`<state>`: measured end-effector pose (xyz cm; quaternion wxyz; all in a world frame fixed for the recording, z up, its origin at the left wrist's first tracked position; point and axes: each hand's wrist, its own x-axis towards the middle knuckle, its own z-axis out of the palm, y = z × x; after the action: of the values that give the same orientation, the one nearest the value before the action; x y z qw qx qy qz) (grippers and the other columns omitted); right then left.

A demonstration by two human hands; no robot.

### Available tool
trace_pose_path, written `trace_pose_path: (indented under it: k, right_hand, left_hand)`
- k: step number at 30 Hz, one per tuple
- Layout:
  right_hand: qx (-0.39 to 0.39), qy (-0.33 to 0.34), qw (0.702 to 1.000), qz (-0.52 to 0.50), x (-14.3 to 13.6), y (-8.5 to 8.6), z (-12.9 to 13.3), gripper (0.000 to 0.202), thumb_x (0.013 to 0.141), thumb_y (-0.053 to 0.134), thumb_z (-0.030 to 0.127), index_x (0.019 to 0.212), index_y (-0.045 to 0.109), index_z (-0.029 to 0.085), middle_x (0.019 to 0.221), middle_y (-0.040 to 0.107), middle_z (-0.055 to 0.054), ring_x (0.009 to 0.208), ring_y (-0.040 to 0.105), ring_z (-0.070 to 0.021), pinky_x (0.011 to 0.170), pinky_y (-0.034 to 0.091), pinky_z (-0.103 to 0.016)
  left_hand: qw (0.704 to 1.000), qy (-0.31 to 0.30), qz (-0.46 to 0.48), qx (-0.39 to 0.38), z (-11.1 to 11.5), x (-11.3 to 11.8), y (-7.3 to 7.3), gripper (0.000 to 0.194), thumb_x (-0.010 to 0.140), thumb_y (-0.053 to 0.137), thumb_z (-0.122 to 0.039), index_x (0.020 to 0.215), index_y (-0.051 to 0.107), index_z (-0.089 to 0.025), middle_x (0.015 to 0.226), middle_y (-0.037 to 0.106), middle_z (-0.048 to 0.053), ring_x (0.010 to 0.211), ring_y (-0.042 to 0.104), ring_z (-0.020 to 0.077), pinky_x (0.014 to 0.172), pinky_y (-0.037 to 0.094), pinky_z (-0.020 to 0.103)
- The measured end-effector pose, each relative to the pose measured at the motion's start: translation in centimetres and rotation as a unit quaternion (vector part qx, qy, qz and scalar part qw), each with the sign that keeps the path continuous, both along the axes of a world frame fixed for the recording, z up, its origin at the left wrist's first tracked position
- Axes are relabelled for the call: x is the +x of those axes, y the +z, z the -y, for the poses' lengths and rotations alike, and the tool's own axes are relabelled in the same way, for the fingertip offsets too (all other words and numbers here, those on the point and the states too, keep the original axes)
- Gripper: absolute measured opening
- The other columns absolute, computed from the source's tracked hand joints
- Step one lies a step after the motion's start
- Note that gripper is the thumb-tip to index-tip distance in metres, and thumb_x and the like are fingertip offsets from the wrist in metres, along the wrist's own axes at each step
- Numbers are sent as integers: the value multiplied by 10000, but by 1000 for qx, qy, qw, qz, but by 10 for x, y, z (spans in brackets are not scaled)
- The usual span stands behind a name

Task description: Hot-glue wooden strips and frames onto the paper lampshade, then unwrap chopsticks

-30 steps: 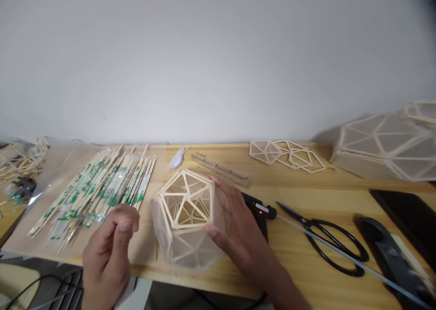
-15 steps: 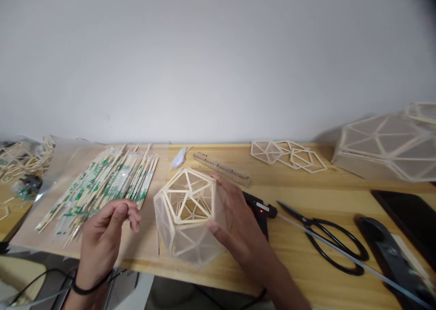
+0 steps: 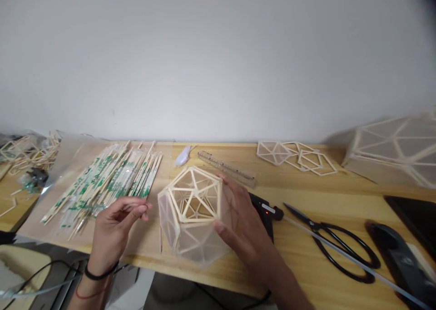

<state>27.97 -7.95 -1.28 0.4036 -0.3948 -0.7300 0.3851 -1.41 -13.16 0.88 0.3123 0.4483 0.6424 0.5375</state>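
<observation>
A many-sided lantern-like frame [image 3: 200,242] of thin wooden sticks stands at the table's front edge, its sides covered in pale translucent sheet. The five-sided top is uncovered, with spokes meeting at its centre. My right hand [image 3: 243,223] grips its right side, thumb at the top rim and fingers behind. My left hand [image 3: 119,223] hovers left of the frame, thumb and fingertips pinched together; whatever is between them is too small to make out. Behind the right hand lies a black glue gun [image 3: 264,212] with a red light and a long glue stick [image 3: 327,239] in it.
Paper-wrapped chopsticks [image 3: 112,178] lie in a pile at left. Black scissors [image 3: 334,244] and a black tool [image 3: 391,251] are at right. A clear ruler [image 3: 226,167], flat stick pentagons [image 3: 296,155] and a larger covered frame [image 3: 398,151] sit along the wall.
My left hand has moved right and nearer the frame, its fingers now closer together. The right hand keeps its hold. The whole view has shifted slightly.
</observation>
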Motion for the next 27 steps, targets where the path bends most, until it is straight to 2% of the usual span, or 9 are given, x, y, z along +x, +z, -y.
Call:
trace_pose_path:
  k: [4, 11, 17, 22, 27]
  right_hand:
    - [3, 3, 1000, -2, 0, -1, 0, 707, 1056, 555, 576, 1648, 280, 307, 1696, 388, -117, 1591, 339, -321, 1308, 283, -534]
    - [2, 1, 1000, 1, 0, 0, 0, 709, 1054, 565, 562, 1648, 283, 299, 1702, 376, -117, 1602, 325, -316, 1315, 282, -529]
    - [2, 1, 1000, 1, 0, -2, -1, 714, 1049, 570, 566, 1649, 283, 308, 1699, 386, -121, 1596, 342, -332, 1310, 295, -546]
    - [6, -3, 1000, 6, 0, -1, 0, 718, 1047, 569, 566, 1649, 289, 290, 1704, 384, -134, 1600, 341, -342, 1303, 311, -555]
    - [-3, -2, 1000, -1, 0, -3, -1, 714, 1044, 581, 567, 1647, 282, 330, 1706, 379, -106, 1599, 334, -330, 1310, 292, -555]
  left_hand:
    - [1000, 17, -2, -8, 3, -4, -5, 207, 713, 957, -302, 816, 798, -219, 851, 830, 24, 789, 802, 201, 764, 665, 282]
    - [1000, 14, -14, 9, 4, -11, -10, 192, 713, 953, -316, 774, 794, -228, 828, 807, 5, 806, 765, 172, 766, 627, 233]
    - [998, -4, -58, 4, 6, -6, -6, 169, 825, 865, -389, 827, 829, -224, 795, 816, 25, 707, 743, 173, 709, 630, 255]
    - [995, -12, -99, 6, 6, -2, -1, 208, 907, 786, -415, 901, 825, -211, 771, 803, 23, 756, 764, 176, 784, 627, 254]
    - [994, -34, -105, 10, 6, -6, -7, 235, 981, 706, -426, 975, 803, -212, 774, 748, 11, 758, 697, 155, 797, 570, 254]
